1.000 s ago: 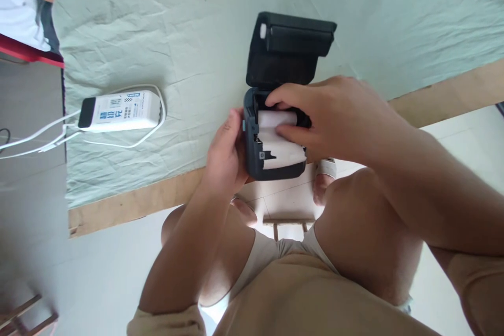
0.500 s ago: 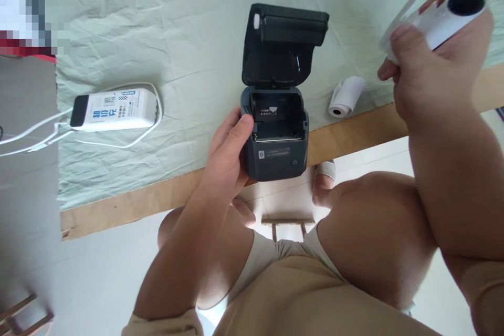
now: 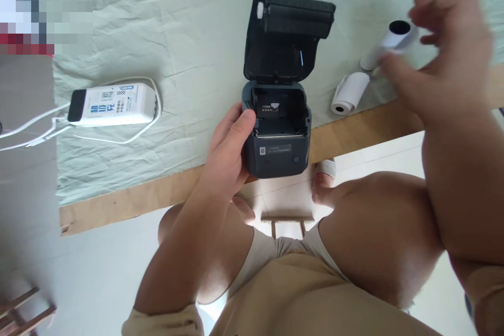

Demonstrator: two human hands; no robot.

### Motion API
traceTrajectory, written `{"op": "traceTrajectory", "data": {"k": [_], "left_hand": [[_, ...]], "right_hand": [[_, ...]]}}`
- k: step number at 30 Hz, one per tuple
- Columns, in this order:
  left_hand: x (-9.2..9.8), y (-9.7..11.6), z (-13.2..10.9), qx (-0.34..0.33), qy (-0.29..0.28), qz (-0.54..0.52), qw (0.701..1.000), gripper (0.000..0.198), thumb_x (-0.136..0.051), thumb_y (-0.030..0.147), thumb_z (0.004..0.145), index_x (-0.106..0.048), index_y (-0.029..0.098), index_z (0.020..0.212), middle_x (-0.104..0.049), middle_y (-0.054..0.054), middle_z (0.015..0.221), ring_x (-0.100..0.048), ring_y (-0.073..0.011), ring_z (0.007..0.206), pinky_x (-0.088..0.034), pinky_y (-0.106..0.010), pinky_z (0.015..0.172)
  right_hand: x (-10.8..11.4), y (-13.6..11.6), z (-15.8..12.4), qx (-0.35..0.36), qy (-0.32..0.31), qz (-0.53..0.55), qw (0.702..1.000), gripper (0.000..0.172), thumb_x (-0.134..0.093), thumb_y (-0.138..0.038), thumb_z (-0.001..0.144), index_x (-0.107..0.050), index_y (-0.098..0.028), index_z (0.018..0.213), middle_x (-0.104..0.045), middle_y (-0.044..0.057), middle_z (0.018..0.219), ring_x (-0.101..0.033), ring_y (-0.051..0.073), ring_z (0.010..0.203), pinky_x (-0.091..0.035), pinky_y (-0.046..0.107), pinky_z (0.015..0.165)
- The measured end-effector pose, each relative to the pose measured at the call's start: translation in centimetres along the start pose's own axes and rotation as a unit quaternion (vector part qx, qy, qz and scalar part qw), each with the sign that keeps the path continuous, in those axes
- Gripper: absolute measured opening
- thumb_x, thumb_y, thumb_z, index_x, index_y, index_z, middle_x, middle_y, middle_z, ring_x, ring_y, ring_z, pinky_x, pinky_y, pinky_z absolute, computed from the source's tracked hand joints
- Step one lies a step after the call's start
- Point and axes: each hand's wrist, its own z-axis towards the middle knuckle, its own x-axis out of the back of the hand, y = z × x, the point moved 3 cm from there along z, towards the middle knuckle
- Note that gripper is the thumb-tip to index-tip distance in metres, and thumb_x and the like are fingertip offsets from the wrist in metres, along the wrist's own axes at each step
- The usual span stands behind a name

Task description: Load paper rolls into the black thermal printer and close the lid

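Observation:
My left hand [image 3: 233, 144] grips the left side of a dark label printer [image 3: 280, 157], thumb on its rim, at the table's front edge. The printer's lid [image 3: 285, 37] stands raised, and no roll sits in its paper bay. At the right, my right hand [image 3: 444, 47] is blurred, with thumb and fingers spread apart. Just left of it a white paper roll with a wide dark core [image 3: 394, 39] stands tilted on the cloth; the thumb overlaps its edge, and I cannot tell whether they touch. A smaller white paper roll [image 3: 350, 93] lies between it and the printer.
A pale green cloth [image 3: 189, 21] covers the wooden table [image 3: 134, 197]. On the left lies a white power strip [image 3: 114, 104] with white cables looped round it. Wooden stool parts [image 3: 287, 219] show below the table. A blurred-out person [image 3: 23, 5] is at the upper left.
My right hand has let go of the wide-core paper roll, which now rests on the cloth, and its fingers have spread. My left hand still holds the printer.

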Motion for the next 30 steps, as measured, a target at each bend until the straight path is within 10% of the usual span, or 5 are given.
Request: {"op": "traceTrajectory", "data": {"k": [3,8,18,30], "left_hand": [[-0.1,0.0,0.0,0.018,-0.019,-0.005,1.000,0.033,-0.071,0.055,0.094,-0.074,0.023,0.103,-0.080,-0.004,0.099,-0.082,-0.0277,0.098,-0.069,-0.034,0.075],[0.0,-0.1,0.1,0.015,-0.001,-0.003,1.000,0.031,-0.070,0.053,0.095,-0.075,0.023,0.102,-0.079,-0.003,0.096,-0.081,-0.0274,0.098,-0.069,-0.033,0.073],[0.1,-0.2,0.1,0.022,-0.046,-0.027,0.998,0.028,-0.071,0.051,0.095,-0.075,0.024,0.104,-0.080,-0.002,0.094,-0.082,-0.0265,0.089,-0.069,-0.033,0.067],[0.3,-0.3,0.2,0.007,-0.074,-0.010,0.997,0.028,-0.066,0.050,0.098,-0.072,0.025,0.110,-0.081,-0.002,0.101,-0.082,-0.0293,0.099,-0.069,-0.033,0.072]], "right_hand": [[1.1,-1.5,-1.8,0.154,-0.007,0.025,0.988,0.038,-0.059,-0.015,0.091,-0.074,-0.035,0.119,-0.075,0.004,0.125,-0.070,0.025,0.114,-0.052,0.047,0.092],[-1.0,-1.5,-2.7,0.252,-0.208,-0.020,0.945,0.047,-0.059,-0.010,0.080,-0.075,-0.038,0.114,-0.078,0.007,0.122,-0.071,0.037,0.116,-0.048,0.061,0.093],[-2.4,-3.6,-3.0,0.167,-0.146,0.139,0.965,0.031,-0.079,-0.031,0.084,-0.065,-0.034,0.111,-0.076,0.008,0.107,-0.071,0.026,0.094,-0.059,0.047,0.082],[-4.2,-5.0,-3.5,0.249,-0.129,0.058,0.958,0.037,-0.063,-0.035,0.098,-0.062,-0.038,0.135,-0.067,0.006,0.116,-0.069,0.029,0.112,-0.060,0.052,0.098]]}}
